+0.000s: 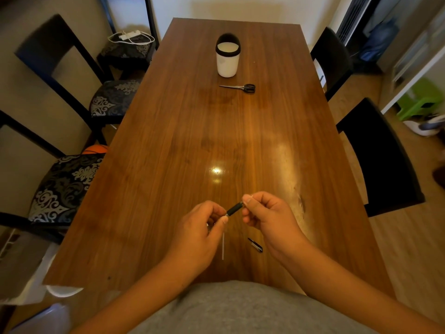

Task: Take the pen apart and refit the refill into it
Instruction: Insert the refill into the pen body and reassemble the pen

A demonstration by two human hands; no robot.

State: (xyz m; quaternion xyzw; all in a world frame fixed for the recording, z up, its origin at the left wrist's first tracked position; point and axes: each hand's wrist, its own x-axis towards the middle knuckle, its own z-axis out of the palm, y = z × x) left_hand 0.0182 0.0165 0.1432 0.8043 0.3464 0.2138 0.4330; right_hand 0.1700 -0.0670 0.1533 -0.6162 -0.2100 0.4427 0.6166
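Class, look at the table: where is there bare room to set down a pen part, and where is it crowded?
The broad middle of the table, between the scissors and the hands, is bare, as are both long edges. It is crowded near the left hand and right hand, where the refill and pen cap lie.
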